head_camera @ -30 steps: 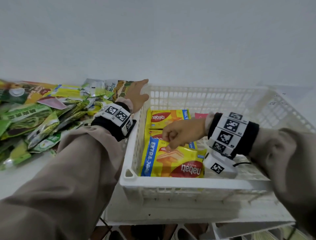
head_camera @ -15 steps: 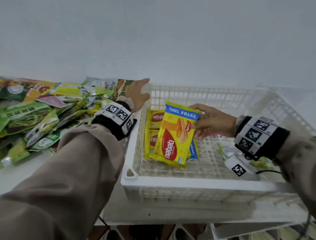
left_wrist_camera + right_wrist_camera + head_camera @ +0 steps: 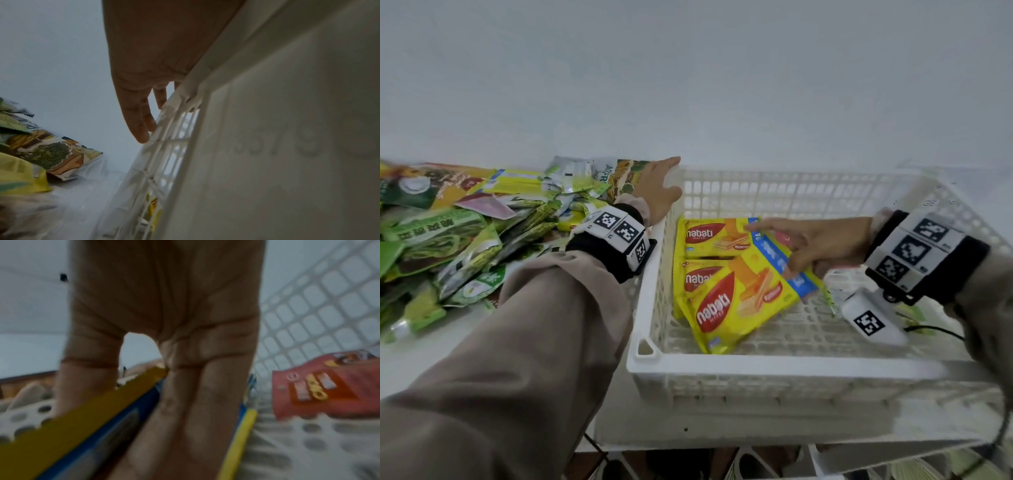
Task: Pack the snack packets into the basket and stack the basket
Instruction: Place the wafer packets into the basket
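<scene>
Three wafer packs (image 3: 729, 294) lie in the basket (image 3: 722, 363); right hand (image 3: 822, 245) pinches the top one, left hand (image 3: 659, 193) rests flat on the rim

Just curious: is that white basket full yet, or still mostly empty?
Mostly empty. The white basket holds only a few yellow wafer packets at its left, and bare perforated floor shows on the right.

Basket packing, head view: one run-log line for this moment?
phase: packing | left hand: open, on basket rim | right hand: pinching slanted wafer packet | two wafer packets beneath
</scene>
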The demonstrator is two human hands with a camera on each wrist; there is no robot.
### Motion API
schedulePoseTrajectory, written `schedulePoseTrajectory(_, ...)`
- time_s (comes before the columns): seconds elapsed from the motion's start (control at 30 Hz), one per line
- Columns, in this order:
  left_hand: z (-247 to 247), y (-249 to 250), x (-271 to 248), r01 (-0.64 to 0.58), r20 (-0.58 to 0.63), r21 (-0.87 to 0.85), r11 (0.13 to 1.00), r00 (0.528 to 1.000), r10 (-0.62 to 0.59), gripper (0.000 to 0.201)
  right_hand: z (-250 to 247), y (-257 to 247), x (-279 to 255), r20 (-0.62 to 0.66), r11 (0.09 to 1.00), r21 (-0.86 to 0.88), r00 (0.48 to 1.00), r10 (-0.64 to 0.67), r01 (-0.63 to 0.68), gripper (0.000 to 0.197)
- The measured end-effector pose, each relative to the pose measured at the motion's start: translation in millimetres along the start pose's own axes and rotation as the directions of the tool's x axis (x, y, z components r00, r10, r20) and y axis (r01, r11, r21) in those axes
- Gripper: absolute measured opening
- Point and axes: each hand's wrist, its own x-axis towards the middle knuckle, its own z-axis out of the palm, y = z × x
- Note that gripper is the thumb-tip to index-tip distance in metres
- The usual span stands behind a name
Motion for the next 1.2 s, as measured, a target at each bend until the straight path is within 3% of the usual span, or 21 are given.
schedulePoseTrajectory(0.07,0.4,0.6,-0.1,-0.001,-0.003,0.0,1.0,1.0,0.001,0.06,12.9,5.1,0.4,0.09,0.985,-0.1,0.985,0.148,-0.139,0.085)
schedulePoseTrajectory(0.17,0.7,0.8,-0.1,-0.002,-0.007,0.003,1.0,1.0,0.002,0.06,22.9,15.1,6.1,0.144,0.946,-0.19,0.946,0.291,-0.262,0.066)
schedulePoseTrajectory(0.27,0.7,0.4,0.0,0.0,-0.011,-0.003,1.0,1.0,0.0,0.06,23.0,21.5,10.4,0.197,0.953,-0.186,0.941,0.275,-0.24,0.034)
schedulePoseTrajectory(0.33,0.9,0.5,0.0,-0.003,-0.013,-0.006,1.0,1.0,0.003,0.06,20.0,22.7,9.8,0.18,0.962,-0.133,0.949,0.26,-0.239,0.026)
schedulePoseTrajectory(0.37,1.1,0.7,0.0,-0.003,-0.013,-0.009,1.0,1.0,0.003,0.06,18.0,23.0,9.0,0.175,0.965,-0.104,0.951,0.254,-0.239,0.031)
schedulePoseTrajectory(0.47,1.0,1.8,-0.4,-0.011,-0.017,-0.016,1.0,1.0,0.01,0.059,15.2,25.2,11.9,0.221,0.972,-0.1,0.947,0.232,-0.214,0.077)
schedulePoseTrajectory(0.5,1.1,2.2,-0.7,-0.011,-0.017,-0.016,1.0,1.0,0.011,0.058,17.0,25.0,13.7,0.245,0.969,-0.11,0.939,0.241,-0.22,0.083)
schedulePoseTrajectory(0.57,0.9,3.2,-1.2,-0.011,-0.019,-0.015,1.0,1.0,0.01,0.058,28.1,20.8,15.2,0.252,0.947,-0.227,0.925,0.284,-0.229,0.078)
schedulePoseTrajectory(0.63,0.8,3.4,-1.7,-0.008,-0.02,-0.011,1.0,1.0,0.007,0.059,38.1,21.5,18.5,0.162,0.866,-0.462,0.941,0.296,-0.193,0.072)
schedulePoseTrajectory(0.73,0.7,2.9,-1.8,-0.006,-0.018,-0.009,1.0,1.0,0.006,0.059,47.8,17.0,20.5,0.12,0.822,-0.556,0.966,0.229,-0.126,0.069)
schedulePoseTrajectory(0.83,0.5,2.5,-1.8,-0.003,-0.019,-0.01,1.0,1.0,0.003,0.059,49.1,9.8,16.6,0.124,0.816,-0.577,0.987,0.104,-0.013,0.043)
schedulePoseTrajectory(0.87,0.7,2.6,-1.7,-0.002,-0.02,-0.013,1.0,1.0,0.002,0.06,50.4,6.3,13.8,0.103,0.76,-0.65,0.992,0.071,0.013,0.049)
schedulePoseTrajectory(0.9,1.2,2.6,-2.0,-0.001,-0.02,-0.015,1.0,1.0,0.0,0.06,52.4,3.2,11.2,0.076,0.648,-0.761,0.997,0.031,0.038,0.054)
schedulePoseTrajectory(0.97,1.3,3.0,-1.9,-0.001,-0.022,-0.016,1.0,1.0,0.001,0.059,55.1,-2.3,7.8,0.03,0.363,-0.931,0.998,-0.061,0.051,0.063)
schedulePoseTrajectory(1.03,1.1,3.0,-1.8,-0.004,-0.025,-0.011,1.0,1.0,0.004,0.059,57.4,-4.5,6.5,0.029,0.21,-0.976,0.99,-0.137,0.057,0.064)
schedulePoseTrajectory(1.13,1.1,2.2,-0.9,-0.008,-0.026,-0.007,1.0,1.0,0.008,0.059,53.2,-9.1,7.0,0.028,0.208,-0.975,0.97,-0.24,0.08,0.061)
schedulePoseTrajectory(1.2,1.3,1.6,-0.4,-0.008,-0.024,-0.004,1.0,1.0,0.008,0.06,43.9,-6.1,8.8,0.044,0.301,-0.945,0.96,-0.275,0.13,0.066)
